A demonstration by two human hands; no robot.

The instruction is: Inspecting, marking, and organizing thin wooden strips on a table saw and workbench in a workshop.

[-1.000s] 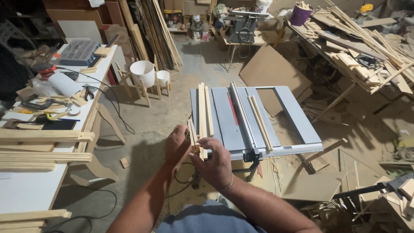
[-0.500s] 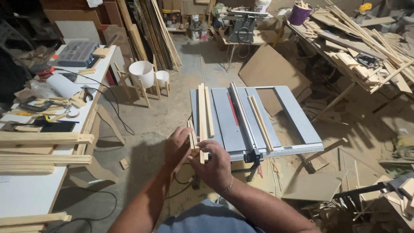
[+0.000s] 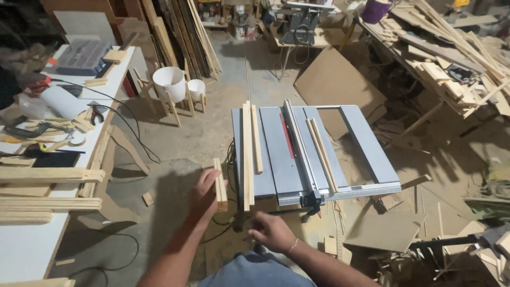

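Our left hand [image 3: 204, 192] gripped a short wood strip [image 3: 220, 184], its long axis pointing away from us, just left of the table saw [image 3: 276, 159]. Our right hand [image 3: 270, 231] hung loosely curled and empty below the saw's near edge, nearer the long strips [image 3: 247, 154].

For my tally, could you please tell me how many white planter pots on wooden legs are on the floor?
2: a large white pot beside the white workbench, and a small white pot just right of it. Others may be hidden by clutter.
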